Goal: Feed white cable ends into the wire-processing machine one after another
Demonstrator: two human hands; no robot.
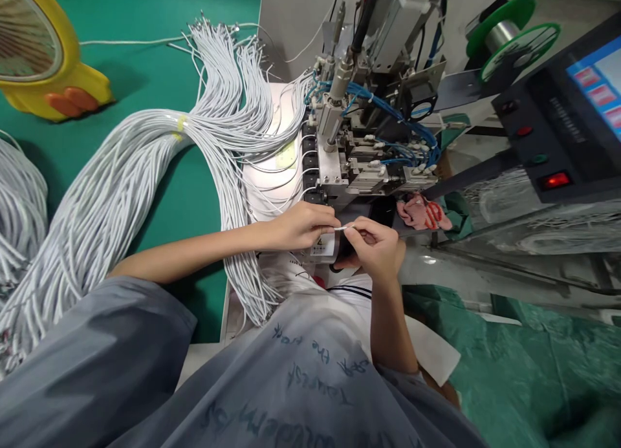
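Observation:
Between my two hands a short bit of white cable [341, 228] shows, just in front of the machine. My left hand [308, 225] pinches it from the left, its fingers pressed together. From the right, my right hand [376, 244] closes thumb and finger on the cable's end; the tip is too small to make out. Beside my left forearm hangs a thick bundle of white cables [218, 176], tied with a yellow band [181, 126]. Several single cables run from it into a row of black slots [310, 154] on the machine [339, 144].
A green mat [160, 209] covers the table at left, with a yellow fan [72, 66] on it. At right stand a control panel [548, 125] with a lit red switch, a green wire spool [514, 37] and a pink cloth [420, 212]. Green sheeting [533, 364] lies lower right.

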